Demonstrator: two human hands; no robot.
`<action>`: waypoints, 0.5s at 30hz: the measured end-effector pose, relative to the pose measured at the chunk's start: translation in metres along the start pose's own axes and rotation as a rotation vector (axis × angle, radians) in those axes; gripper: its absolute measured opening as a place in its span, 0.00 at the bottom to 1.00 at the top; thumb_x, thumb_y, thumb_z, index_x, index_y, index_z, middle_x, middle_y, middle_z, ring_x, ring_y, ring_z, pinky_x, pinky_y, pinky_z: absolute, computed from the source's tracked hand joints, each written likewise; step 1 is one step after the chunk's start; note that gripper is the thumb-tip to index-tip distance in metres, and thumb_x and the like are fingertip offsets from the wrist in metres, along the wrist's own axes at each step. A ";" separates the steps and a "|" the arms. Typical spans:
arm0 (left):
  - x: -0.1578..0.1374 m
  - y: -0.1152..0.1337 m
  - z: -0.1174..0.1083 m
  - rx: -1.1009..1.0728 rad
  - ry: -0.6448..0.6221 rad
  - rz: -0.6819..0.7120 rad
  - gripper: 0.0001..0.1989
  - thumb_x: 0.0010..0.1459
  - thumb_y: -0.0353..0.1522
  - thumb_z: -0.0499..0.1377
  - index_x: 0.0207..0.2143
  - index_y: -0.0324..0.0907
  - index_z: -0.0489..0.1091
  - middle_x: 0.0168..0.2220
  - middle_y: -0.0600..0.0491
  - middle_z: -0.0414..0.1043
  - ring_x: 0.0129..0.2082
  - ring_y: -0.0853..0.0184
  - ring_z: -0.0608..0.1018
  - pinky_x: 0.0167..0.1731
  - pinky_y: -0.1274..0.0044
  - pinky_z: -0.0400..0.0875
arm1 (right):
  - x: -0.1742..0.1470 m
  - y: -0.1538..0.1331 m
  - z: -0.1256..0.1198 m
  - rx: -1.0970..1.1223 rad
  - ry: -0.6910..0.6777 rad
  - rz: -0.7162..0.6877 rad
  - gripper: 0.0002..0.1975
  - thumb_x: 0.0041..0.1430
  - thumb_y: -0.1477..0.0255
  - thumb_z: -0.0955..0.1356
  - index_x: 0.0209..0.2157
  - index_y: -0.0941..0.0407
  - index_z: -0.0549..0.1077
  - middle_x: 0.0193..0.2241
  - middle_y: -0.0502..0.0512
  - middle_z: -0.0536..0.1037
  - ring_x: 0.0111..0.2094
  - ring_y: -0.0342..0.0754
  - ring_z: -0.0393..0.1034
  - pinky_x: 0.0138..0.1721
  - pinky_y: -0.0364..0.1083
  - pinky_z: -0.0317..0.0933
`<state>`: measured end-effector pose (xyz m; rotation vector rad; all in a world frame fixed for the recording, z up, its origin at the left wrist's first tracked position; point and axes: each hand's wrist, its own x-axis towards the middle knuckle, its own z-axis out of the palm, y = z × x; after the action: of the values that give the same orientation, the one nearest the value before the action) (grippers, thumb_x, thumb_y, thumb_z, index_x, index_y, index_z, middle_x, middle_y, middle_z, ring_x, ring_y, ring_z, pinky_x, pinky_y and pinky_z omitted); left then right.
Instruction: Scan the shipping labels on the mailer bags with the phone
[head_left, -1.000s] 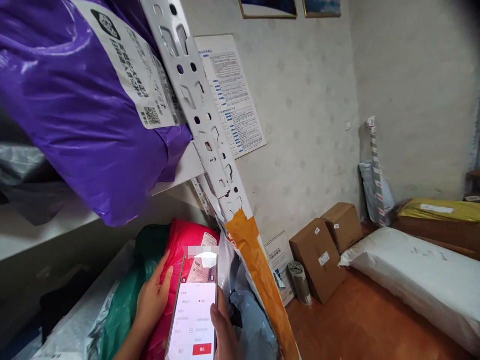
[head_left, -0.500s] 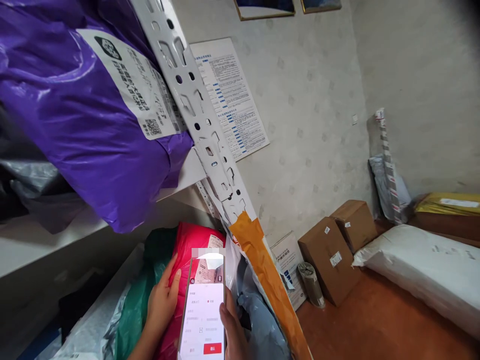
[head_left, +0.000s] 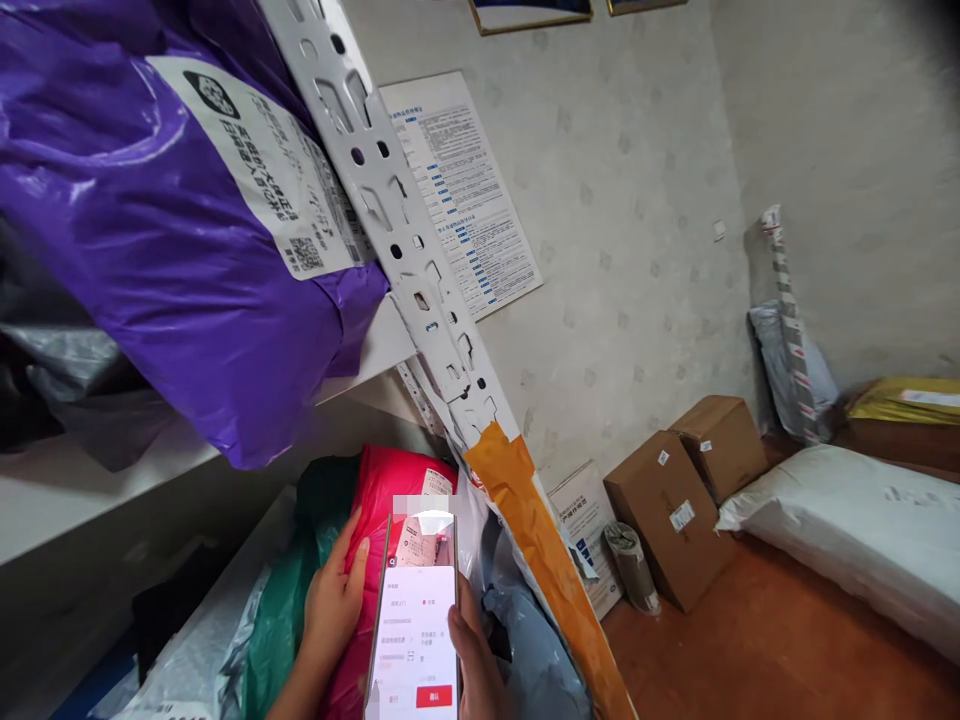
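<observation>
My right hand holds a smartphone upright, its lit screen showing a form with a red button. My left hand rests flat, fingers together, on a red plastic parcel lying on the lower shelf. The phone hovers just in front of that parcel's shipping label. A green parcel lies left of the red one, and a grey-blue bag sits to its right.
A big purple parcel fills the upper shelf beside the white perforated rack post, which has orange tape low down. On the floor at right stand two cardboard boxes, a long white bag and a yellow parcel.
The view has drifted a little, so everything sits slightly right and lower in frame. The phone screen content changed slightly. Both hands keep their hold and place.
</observation>
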<state>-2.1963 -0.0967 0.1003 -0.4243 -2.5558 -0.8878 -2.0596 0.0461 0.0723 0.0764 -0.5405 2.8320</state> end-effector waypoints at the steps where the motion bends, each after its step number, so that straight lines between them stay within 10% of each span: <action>1: 0.000 0.002 -0.001 0.007 -0.003 -0.003 0.29 0.60 0.46 0.46 0.61 0.45 0.56 0.56 0.48 0.67 0.48 0.60 0.76 0.44 0.70 0.72 | -0.001 -0.001 0.000 -0.020 0.006 0.000 0.36 0.40 0.49 0.73 0.48 0.54 0.69 0.47 0.55 0.79 0.64 0.55 0.52 0.58 0.53 0.56; 8: -0.001 0.014 -0.003 0.048 -0.011 0.005 0.28 0.59 0.46 0.44 0.58 0.44 0.59 0.60 0.48 0.63 0.57 0.56 0.69 0.55 0.64 0.65 | -0.011 -0.014 -0.001 0.168 -0.313 0.198 0.48 0.33 0.80 0.66 0.60 0.56 0.46 0.40 0.56 0.82 0.44 0.58 0.76 0.46 0.56 0.65; 15: -0.006 0.019 -0.004 0.063 -0.017 -0.015 0.27 0.60 0.43 0.45 0.59 0.44 0.58 0.58 0.49 0.65 0.54 0.57 0.71 0.53 0.65 0.66 | -0.022 -0.022 -0.002 0.009 -0.363 0.302 0.54 0.35 0.80 0.65 0.62 0.56 0.32 0.39 0.53 0.82 0.41 0.56 0.77 0.40 0.52 0.66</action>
<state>-2.1828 -0.0861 0.1103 -0.3953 -2.5979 -0.8099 -2.0331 0.0609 0.0762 0.5648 -0.6626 3.1317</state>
